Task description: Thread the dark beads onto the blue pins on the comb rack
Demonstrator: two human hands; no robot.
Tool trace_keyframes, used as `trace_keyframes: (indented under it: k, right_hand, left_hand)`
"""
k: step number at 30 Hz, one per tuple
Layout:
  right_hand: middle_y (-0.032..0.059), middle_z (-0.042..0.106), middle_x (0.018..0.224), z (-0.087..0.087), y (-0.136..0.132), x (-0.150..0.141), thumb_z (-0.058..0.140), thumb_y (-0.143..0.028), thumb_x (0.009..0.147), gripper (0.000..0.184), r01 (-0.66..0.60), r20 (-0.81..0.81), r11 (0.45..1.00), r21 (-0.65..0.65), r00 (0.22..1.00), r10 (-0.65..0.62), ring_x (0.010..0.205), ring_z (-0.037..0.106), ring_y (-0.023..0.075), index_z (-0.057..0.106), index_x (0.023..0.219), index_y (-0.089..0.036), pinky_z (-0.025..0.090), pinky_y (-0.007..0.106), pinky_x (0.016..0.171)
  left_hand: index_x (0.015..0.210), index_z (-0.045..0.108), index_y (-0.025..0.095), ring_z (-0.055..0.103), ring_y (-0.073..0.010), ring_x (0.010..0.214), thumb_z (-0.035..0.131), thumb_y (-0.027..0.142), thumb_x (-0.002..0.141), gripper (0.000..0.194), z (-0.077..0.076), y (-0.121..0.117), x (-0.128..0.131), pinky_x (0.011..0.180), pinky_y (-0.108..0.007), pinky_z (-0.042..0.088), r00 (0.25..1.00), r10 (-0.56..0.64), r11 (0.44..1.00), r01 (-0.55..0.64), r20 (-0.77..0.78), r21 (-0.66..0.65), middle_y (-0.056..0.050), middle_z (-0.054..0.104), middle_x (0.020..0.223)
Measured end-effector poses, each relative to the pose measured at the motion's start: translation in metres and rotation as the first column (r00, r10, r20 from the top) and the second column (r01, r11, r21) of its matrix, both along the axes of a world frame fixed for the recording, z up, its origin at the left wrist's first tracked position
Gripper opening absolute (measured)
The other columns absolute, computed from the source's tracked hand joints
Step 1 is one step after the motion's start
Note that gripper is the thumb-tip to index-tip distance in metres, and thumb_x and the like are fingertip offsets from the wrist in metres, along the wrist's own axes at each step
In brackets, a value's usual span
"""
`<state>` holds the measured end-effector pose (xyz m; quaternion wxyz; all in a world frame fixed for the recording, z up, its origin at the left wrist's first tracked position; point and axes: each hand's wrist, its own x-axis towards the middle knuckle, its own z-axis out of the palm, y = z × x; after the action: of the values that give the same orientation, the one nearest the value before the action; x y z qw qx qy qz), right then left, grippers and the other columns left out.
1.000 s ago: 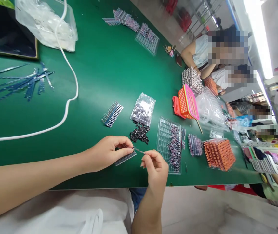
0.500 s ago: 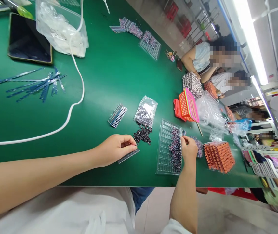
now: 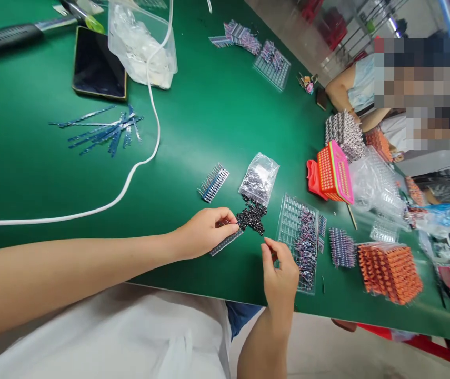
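Note:
My left hand point(image 3: 211, 232) is closed, thumb and forefinger pressed together at the upper end of a narrow dark grey strip point(image 3: 225, 244) with a row of small marks. Touching those fingertips, or almost, is a pile of tiny black bead-like parts point(image 3: 253, 216). A clear plastic bag point(image 3: 259, 176) with more of them lies behind it. My right hand point(image 3: 282, 268) is in a pinch just below the pile; whatever it holds is too small to make out. Beside it stands a clear compartment tray point(image 3: 288, 218), its right side heaped with thin dark and pinkish pin-like pieces point(image 3: 307, 247).
A blue-and-white strip with pins point(image 3: 213, 182) lies behind my left hand. Orange stacked pieces point(image 3: 389, 271) and an orange-pink basket point(image 3: 333, 171) stand to the right. A white cable point(image 3: 124, 192), blue strips point(image 3: 110, 130) and a tablet point(image 3: 100, 63) are left. A co-worker point(image 3: 353, 87) sits across.
My right hand has left the right edge of the tray and moved left, toward the bead pile and my left hand. The left hand keeps its place at the strip. The whole view has shifted.

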<state>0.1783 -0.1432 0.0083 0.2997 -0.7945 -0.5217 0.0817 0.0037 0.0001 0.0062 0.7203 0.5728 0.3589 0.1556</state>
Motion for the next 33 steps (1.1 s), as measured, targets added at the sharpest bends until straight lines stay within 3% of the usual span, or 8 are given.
trace_keyframes:
  k: [6,11,16,28,33]
  right_hand:
    - [0.0063,0.067,0.094,-0.013,0.022,-0.014,0.049,-0.023,0.097,0.02,-0.12,0.018,0.993,0.004,0.993,0.12,0.087,0.061,0.0171,0.067,0.104,-0.02,0.05,0.031,0.077]
    - [0.0062,0.063,0.092,-0.026,0.031,-0.017,0.049,-0.022,0.096,0.018,-0.131,0.02,0.991,-0.017,0.991,0.132,0.082,0.059,0.0162,0.065,0.102,-0.019,0.05,0.031,0.074]
    - [0.0078,0.062,0.097,-0.029,0.03,-0.017,0.047,-0.018,0.095,0.021,-0.183,0.098,0.983,-0.023,0.978,0.184,0.094,0.059,0.0194,0.065,0.105,-0.021,0.05,0.037,0.084]
    - [0.0038,0.06,0.088,-0.025,0.021,-0.014,0.049,-0.017,0.091,0.014,-0.06,0.061,0.995,0.078,0.997,0.055,0.08,0.058,0.016,0.062,0.096,-0.02,0.048,0.03,0.069]
    - [0.0042,0.061,0.09,-0.026,0.022,-0.013,0.05,-0.019,0.092,0.014,-0.07,0.023,0.997,0.023,0.997,0.069,0.08,0.058,0.0163,0.063,0.095,-0.021,0.049,0.031,0.07]
  left_hand:
    - [0.079,0.053,0.018,0.043,-0.0118,0.055,0.057,0.039,0.085,0.022,0.0,0.002,0.0,0.051,-0.024,0.033,0.999,0.037,0.999,-0.038,-0.023,-0.024,0.006,0.045,0.061]
    - [0.078,0.054,0.019,0.043,-0.0119,0.055,0.057,0.038,0.085,0.021,0.001,0.004,0.0,0.051,-0.024,0.032,0.998,0.056,0.998,-0.057,-0.03,-0.017,0.006,0.044,0.062]
    - [0.079,0.055,0.018,0.045,-0.0123,0.057,0.057,0.037,0.085,0.02,0.0,0.003,0.001,0.052,-0.025,0.035,0.998,0.053,0.999,-0.053,-0.022,-0.012,0.005,0.049,0.065]
    - [0.079,0.056,0.018,0.044,-0.0118,0.058,0.059,0.037,0.085,0.02,0.0,0.004,0.001,0.052,-0.024,0.035,0.999,0.037,0.999,-0.038,-0.032,-0.024,0.004,0.05,0.066]
    - [0.078,0.056,0.019,0.046,-0.0125,0.059,0.06,0.039,0.084,0.021,0.0,0.004,0.0,0.053,-0.024,0.036,0.999,0.037,0.999,-0.037,-0.034,-0.018,0.004,0.051,0.066]
